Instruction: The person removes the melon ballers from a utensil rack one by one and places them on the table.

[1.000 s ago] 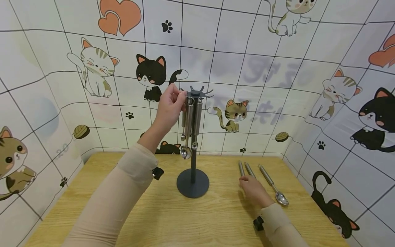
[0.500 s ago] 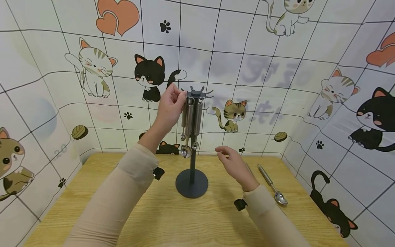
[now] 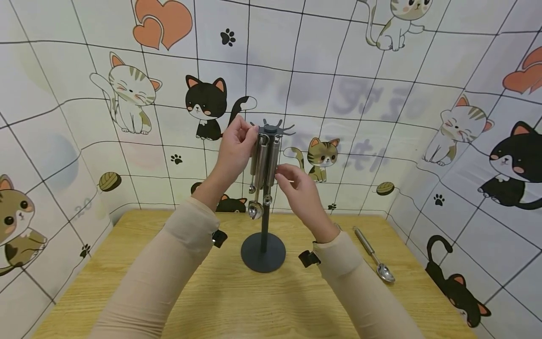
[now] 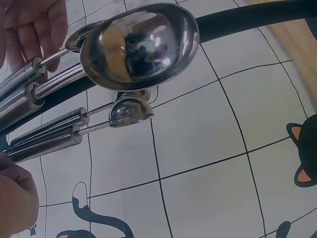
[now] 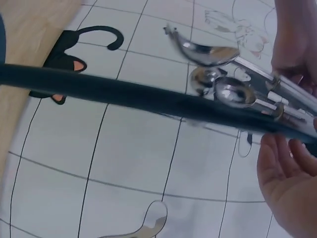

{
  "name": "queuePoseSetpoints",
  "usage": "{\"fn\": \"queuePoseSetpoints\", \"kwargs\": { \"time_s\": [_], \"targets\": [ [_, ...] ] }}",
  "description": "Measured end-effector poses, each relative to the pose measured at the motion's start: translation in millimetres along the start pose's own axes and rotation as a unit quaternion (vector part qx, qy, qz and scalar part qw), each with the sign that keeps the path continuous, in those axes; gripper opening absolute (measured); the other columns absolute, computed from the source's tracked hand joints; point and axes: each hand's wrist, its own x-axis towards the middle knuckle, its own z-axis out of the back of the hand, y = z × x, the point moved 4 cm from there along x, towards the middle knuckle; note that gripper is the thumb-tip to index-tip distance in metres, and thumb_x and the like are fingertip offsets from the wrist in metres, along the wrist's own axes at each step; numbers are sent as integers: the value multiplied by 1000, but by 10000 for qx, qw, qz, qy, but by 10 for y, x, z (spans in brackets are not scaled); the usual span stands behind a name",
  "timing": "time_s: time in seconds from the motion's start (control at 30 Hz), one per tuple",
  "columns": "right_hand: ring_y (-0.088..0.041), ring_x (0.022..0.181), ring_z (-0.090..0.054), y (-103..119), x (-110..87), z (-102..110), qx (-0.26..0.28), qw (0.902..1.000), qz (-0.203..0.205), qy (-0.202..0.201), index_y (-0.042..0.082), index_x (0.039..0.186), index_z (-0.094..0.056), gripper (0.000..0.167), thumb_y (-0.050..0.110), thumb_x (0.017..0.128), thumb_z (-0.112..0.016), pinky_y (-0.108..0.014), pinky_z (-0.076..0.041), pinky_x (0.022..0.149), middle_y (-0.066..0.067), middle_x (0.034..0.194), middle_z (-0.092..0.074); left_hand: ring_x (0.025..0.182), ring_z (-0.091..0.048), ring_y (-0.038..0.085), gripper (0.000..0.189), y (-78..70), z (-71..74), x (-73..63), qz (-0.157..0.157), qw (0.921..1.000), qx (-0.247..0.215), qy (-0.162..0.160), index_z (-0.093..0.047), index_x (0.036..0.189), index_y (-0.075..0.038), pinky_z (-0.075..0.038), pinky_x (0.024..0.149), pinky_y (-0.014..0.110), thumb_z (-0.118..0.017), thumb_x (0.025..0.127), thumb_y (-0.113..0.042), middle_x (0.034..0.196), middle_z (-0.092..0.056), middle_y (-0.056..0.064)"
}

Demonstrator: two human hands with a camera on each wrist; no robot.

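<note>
Several steel-handled spoons (image 3: 261, 165) hang from a dark metal stand (image 3: 263, 254) with hooks around its top. My left hand (image 3: 234, 148) is raised to the left side of the hooks and pinches the top end of one spoon's handle. My right hand (image 3: 301, 194) is at the right side of the hanging handles, fingers bent loosely with nothing gripped; whether the fingertips touch a handle I cannot tell. A large oval spoon bowl (image 4: 141, 47) fills the upper left wrist view, with smaller bowls beneath it. The right wrist view shows the pole (image 5: 133, 99) passing beside my fingers.
On the wooden table (image 3: 271, 301) a steel spoon (image 3: 372, 252) lies to the right. The tip of another handle (image 3: 337, 226) shows just behind my right wrist. A cat-patterned wall covering (image 3: 322, 70) surrounds the table at the back and sides.
My right hand has left the spoons lying on the table and moved left and up to the hanging ones. My left hand has stayed at the hooks.
</note>
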Motion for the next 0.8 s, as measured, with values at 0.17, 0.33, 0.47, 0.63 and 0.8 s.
{"fn": "queuePoseSetpoints", "kwargs": {
  "time_s": [0.17, 0.33, 0.47, 0.63, 0.8],
  "targets": [
    [-24, 117, -61, 86, 13, -40, -190, 9997, -67, -150, 8, 139, -58, 41, 28, 103, -62, -45, -49, 99, -10, 127, -64, 60, -38, 17, 20, 18, -15, 4, -100, 9999, -22, 45, -46, 90, -10, -37, 57, 29, -54, 106, -18, 68, -41, 3],
    [-22, 109, -64, 70, 48, -60, -210, 9993, -75, -292, 8, 134, -62, 38, 26, 100, -68, -43, -51, 95, -8, 120, -66, 59, -37, 17, 20, -6, -17, 10, -117, 9999, -84, 62, -46, 90, -9, -35, 56, 29, -54, 106, -17, 68, -40, 2],
    [-19, 107, -65, 83, 84, -88, -128, 9996, -93, -245, 10, 131, -64, 36, 27, 99, -69, -42, -52, 95, -5, 116, -68, 60, -38, 16, 19, -12, -9, 6, -33, 10000, -67, 26, -46, 90, -11, -37, 57, 29, -54, 106, -18, 68, -41, 1],
    [-18, 106, -65, 92, 107, -124, 166, 9997, -180, -78, 12, 129, -65, 32, 26, 100, -68, -43, -51, 94, -4, 114, -69, 60, -39, 16, 19, -2, 2, 4, 6, 10000, -35, -5, -46, 90, -11, -39, 57, 29, -54, 106, -19, 68, -41, 2],
    [-22, 105, -66, 65, 106, -126, 554, 9980, -290, -13, 10, 130, -65, 32, 22, 101, -66, -47, -51, 95, -8, 113, -70, 61, -39, 16, 20, 17, 12, 15, -4, 10000, 26, 54, -46, 91, -10, -39, 58, 29, -54, 106, -19, 68, -41, 2]
  ]
}}
